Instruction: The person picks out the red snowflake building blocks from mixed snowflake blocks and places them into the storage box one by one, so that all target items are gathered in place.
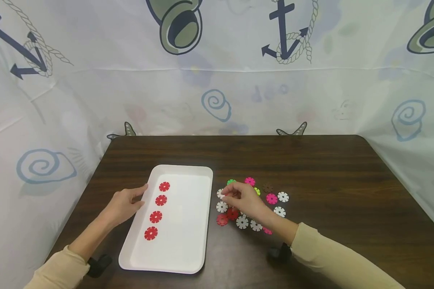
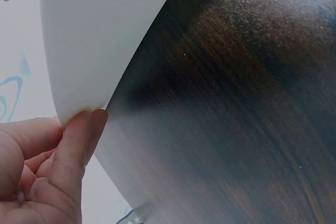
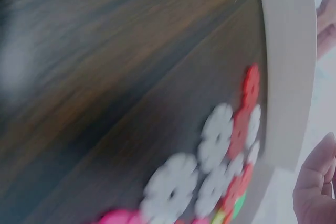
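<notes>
At the left edge of the white tray (image 1: 181,241), my left hand (image 1: 123,205) touches the side with its thumb and index finger spread apart. In the left wrist view its fingertips rest right at the tray wall (image 2: 100,35). Inside the tray, several red flower-shaped discs (image 1: 156,216) form a column along the left. My right hand (image 1: 246,198) is over a loose group of discs to the tray's right, fingers loosely bent. Its index finger and thumb overlap a white disc (image 1: 220,193) at the group's left side. Nothing shows in its fingers.
White discs (image 1: 242,222), red discs (image 1: 222,219), pink discs (image 1: 271,198), a green disc (image 1: 231,182) and a brown disc (image 1: 267,188) lie on the dark wooden table (image 1: 329,180). A printed curtain (image 1: 246,100) hangs behind the table.
</notes>
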`<state>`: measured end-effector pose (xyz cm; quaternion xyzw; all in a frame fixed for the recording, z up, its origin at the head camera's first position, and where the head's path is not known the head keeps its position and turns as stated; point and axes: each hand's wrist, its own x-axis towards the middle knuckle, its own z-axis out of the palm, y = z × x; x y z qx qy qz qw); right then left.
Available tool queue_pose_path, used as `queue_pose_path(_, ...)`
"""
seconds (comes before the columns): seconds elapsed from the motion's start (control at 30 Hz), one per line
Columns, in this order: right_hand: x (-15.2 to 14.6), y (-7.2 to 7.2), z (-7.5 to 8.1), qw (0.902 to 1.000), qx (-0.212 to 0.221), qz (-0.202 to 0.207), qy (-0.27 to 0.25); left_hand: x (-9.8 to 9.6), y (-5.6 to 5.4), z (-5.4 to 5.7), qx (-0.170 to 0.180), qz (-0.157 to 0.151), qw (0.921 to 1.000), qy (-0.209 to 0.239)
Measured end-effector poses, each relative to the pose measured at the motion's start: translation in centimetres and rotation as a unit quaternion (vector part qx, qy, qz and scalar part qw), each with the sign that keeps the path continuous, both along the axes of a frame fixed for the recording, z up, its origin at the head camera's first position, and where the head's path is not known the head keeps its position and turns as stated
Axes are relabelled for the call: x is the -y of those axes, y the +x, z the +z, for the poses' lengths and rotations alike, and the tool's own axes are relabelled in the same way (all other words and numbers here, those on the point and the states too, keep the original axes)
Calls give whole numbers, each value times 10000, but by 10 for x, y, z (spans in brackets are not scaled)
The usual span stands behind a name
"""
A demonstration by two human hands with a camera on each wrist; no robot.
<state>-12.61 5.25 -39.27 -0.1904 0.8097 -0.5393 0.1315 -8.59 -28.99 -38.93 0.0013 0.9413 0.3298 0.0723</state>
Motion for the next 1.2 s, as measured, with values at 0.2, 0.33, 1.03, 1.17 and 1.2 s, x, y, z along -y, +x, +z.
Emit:
queue_pose_path(0.2,-27,-3,-5,9995,119,-283,-61,0,0,0,14,-12,10000,-12)
queue_pose_path(0.33,-42,-3,-9,9986,206,-493,-10,0,-1,0,-37,-32,10000,-19)
queue_pose_path(1.03,-83,3,-21,9940,37,-744,799,-1,0,0,20,29,10000,-27)
queue_pose_path(1.17,-88,4,-24,9921,-77,-603,1101,-1,0,0,26,42,10000,-23)
queue_pose_path(1.2,-90,5,-25,9910,-160,-553,1210,-1,0,0,26,45,10000,-20)
